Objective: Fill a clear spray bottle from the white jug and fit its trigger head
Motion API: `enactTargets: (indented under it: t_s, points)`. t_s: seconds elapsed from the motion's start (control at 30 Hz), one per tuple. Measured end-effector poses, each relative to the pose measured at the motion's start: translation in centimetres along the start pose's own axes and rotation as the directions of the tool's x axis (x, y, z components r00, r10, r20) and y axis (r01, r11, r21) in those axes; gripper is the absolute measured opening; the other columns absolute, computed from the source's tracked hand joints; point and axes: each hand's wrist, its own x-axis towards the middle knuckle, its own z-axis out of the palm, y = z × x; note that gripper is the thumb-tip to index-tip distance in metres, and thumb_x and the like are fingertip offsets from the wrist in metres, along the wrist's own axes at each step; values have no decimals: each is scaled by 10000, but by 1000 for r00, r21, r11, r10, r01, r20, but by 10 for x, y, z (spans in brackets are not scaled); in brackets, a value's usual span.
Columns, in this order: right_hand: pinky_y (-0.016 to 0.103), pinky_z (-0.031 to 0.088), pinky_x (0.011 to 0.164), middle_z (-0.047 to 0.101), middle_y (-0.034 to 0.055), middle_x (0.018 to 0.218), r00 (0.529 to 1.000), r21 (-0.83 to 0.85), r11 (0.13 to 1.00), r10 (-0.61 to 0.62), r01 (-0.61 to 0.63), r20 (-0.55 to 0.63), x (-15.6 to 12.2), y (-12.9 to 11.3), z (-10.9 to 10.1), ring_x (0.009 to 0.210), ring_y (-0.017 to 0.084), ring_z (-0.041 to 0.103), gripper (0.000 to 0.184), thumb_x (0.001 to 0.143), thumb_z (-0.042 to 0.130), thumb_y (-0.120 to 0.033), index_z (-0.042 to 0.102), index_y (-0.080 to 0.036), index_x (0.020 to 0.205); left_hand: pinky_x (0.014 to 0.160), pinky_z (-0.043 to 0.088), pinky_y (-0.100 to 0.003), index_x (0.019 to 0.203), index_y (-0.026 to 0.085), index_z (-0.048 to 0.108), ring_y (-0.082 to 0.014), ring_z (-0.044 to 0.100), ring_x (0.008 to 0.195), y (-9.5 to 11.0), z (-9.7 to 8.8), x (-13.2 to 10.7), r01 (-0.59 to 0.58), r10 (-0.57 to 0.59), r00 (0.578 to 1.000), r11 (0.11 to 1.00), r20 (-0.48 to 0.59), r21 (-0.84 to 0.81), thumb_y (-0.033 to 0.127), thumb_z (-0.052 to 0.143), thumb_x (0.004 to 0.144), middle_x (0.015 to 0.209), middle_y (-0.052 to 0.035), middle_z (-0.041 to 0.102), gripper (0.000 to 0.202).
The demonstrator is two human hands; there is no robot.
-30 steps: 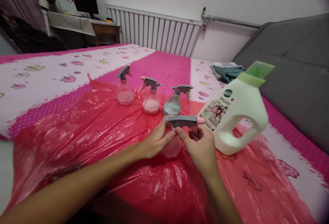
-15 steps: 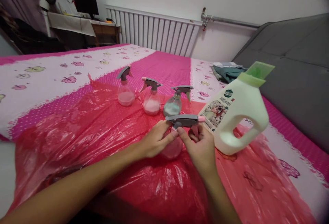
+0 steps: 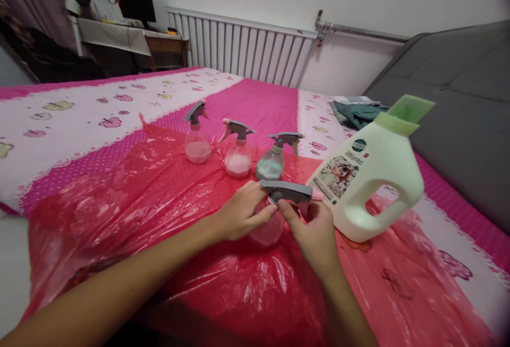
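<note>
Both hands are at a clear spray bottle (image 3: 268,230) with a grey and pink trigger head (image 3: 290,192), upright on red plastic sheeting. My left hand (image 3: 245,211) is closed round the bottle's neck from the left. From the right, my right hand (image 3: 313,230) pinches the head near its collar and trigger. My fingers partly hide the neck. Just beyond stand a spray bottle with bluish contents (image 3: 270,168), one with a pink nozzle (image 3: 238,163) and another at the left (image 3: 198,150). A large pale jug (image 3: 358,225) with a green cap stands right of my right hand.
The red plastic sheet (image 3: 119,203) lies wrinkled over a pink, leaf-patterned bedspread (image 3: 271,102). Folded clothes (image 3: 356,113) lie near the grey padded headboard (image 3: 454,92). A radiator (image 3: 239,44) and a desk with a monitor (image 3: 134,0) are behind the bed.
The trigger head has turned slightly, its pink nozzle swinging a little lower and nearer to me. Both hands stay on the bottle. The whole view has shifted slightly.
</note>
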Motion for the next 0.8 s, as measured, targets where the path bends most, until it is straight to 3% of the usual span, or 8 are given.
enactTargets:
  t_s: [0.17, 0.3, 0.43, 0.53, 0.7, 0.8]
  points:
    - [337, 573, 735, 769, 49, 857, 998, 27, 999, -32, 31, 57, 1, -4, -1, 800, 220, 693, 256, 844, 767, -438, 761, -207, 954, 996, 519, -434, 1232, 165, 658, -297, 661, 1094, -4, 2, 0, 2, -1, 1000, 998, 9, -56, 451, 426, 1079, 1230, -144, 722, 399]
    - [360, 582, 848, 804, 55, 1012, 988, 81, 995, -67, 56, 142, 2, -3, -2, 926, 231, 733, 234, 894, 743, -385, 748, -225, 1064, 991, 524, -439, 1220, 146, 652, -301, 664, 1087, -5, 2, -1, 1, 0, 1000, 998, 18, -59, 428, 435, 1063, 1198, -155, 715, 389]
    - [371, 557, 933, 776, 50, 1070, 974, 90, 993, -94, 77, 206, 1, 3, -5, 999, 228, 717, 246, 910, 747, -362, 709, -233, 1115, 974, 520, -441, 1176, 138, 669, -301, 656, 1054, -8, 3, -1, 14, -13, 1000, 997, 13, -78, 426, 460, 1041, 1162, -155, 717, 380]
    - [381, 529, 1022, 719, 52, 1149, 955, 53, 990, -138, 128, 264, 1, 6, -9, 1120, 231, 669, 280, 942, 702, -345, 690, -258, 1209, 1001, 517, -432, 1168, 142, 692, -294, 654, 1074, -12, 5, 0, 59, -59, 998, 979, 8, -194, 490, 476, 1041, 1180, -146, 720, 429]
    - [418, 477, 1147, 583, 71, 1229, 917, 51, 982, -188, 182, 352, 0, 9, -16, 1237, 244, 593, 375, 914, 640, -241, 673, -274, 1287, 1097, 483, -443, 1218, 141, 723, -326, 646, 1197, -15, 9, 1, 136, -136, 990, 885, 31, -445, 690, 537, 994, 1276, -151, 713, 621]
    - [457, 415, 1222, 543, 75, 1297, 900, 59, 986, -167, 157, 401, 0, 9, -20, 1327, 263, 553, 463, 883, 634, -219, 660, -300, 1338, 1144, 450, -464, 1230, 153, 743, -353, 631, 1265, -13, 10, 0, 180, -188, 981, 814, 42, -553, 711, 615, 947, 1301, -149, 721, 639]
